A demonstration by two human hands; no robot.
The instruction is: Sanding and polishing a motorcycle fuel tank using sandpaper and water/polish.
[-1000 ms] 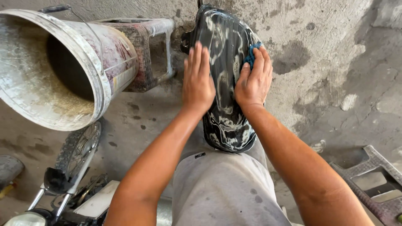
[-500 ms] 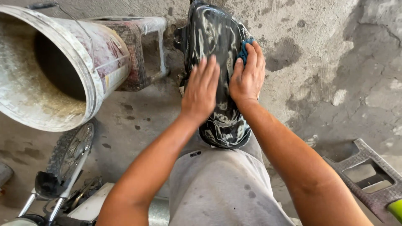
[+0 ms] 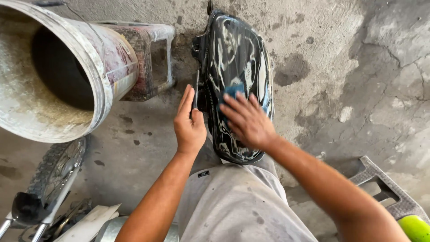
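The right hand (image 3: pixel 247 120) lies flat, fingers spread, pressing a blue sponge (image 3: pixel 232 92) onto the soapy black tank (image 3: pixel 237 58). The left hand (image 3: pixel 189 123) rests open against the tank's left edge, fingers straight.

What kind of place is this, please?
Probably a small motorcycle repair or wash yard: a soapy black fuel tank lies on stained concrete floor, beside a bike wheel and a big bucket.

small dark rectangular label (image 3: pixel 203 174) on the grey shorts, no packages, signs or screens
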